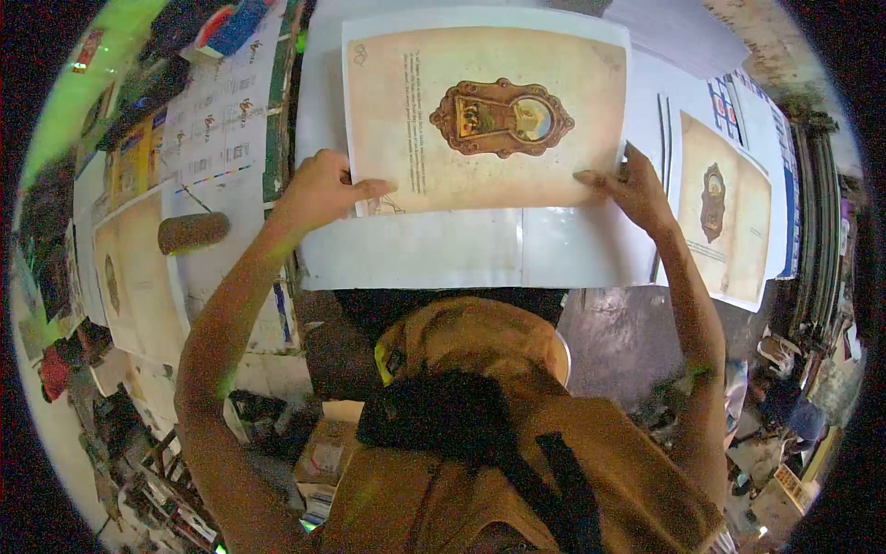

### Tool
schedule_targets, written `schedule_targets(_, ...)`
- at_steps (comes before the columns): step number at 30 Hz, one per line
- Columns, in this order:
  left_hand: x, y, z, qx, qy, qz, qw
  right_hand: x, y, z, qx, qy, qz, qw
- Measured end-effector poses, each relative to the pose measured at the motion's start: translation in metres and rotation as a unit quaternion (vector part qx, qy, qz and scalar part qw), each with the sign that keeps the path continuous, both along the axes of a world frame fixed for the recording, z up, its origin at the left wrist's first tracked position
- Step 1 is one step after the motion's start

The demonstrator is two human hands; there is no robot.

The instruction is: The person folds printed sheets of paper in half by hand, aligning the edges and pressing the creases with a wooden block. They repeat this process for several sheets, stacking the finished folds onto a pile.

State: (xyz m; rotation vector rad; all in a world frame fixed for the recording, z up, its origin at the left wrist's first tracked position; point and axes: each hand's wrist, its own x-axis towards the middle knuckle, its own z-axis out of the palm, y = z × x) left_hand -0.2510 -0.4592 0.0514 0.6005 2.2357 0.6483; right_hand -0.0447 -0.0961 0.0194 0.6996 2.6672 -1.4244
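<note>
A printed sheet (388, 120), tan with a white margin and an ornate keyhole picture in its middle, is held over the white work surface (415, 254). My left hand (323, 191) grips its lower left corner, the thumb on top and the fingers underneath. At the lower right edge, my right hand (637, 191) pinches the sheet with the thumb on its face. The fingers beneath the paper are partly hidden.
Another keyhole print (738, 208) lies on the right, and a similar sheet (138, 277) on the left. A dark brown cylinder (192, 233) with a thin rod rests on the left papers. A roll of tape (226, 28) sits at the upper left.
</note>
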Motion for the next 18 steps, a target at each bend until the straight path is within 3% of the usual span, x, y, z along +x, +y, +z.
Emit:
schedule_targets(6,0.040,-0.012,0.010,0.017,0.181,0.004,0.983,0.029,-0.005,0.003,0.062,0.039,0.038,0.997)
schedule_targets(9,0.054,-0.020,-0.006,0.229,0.201,0.054,0.951,0.031,-0.010,0.005,0.051,0.135,0.057,0.988)
schedule_targets(12,0.053,-0.018,-0.001,0.188,0.273,0.029,0.943,0.032,-0.014,0.013,0.083,0.135,0.064,0.985)
schedule_targets(14,0.047,-0.009,0.010,0.097,0.202,0.059,0.973,0.028,-0.002,0.004,0.136,0.078,0.073,0.985)
schedule_targets(16,0.036,0.003,0.017,0.003,0.127,0.083,0.988,0.011,-0.007,0.010,0.078,0.024,0.012,0.997)
schedule_targets(18,0.025,0.007,0.004,0.003,0.140,0.075,0.987,-0.001,-0.013,0.016,0.042,-0.039,-0.052,0.997)
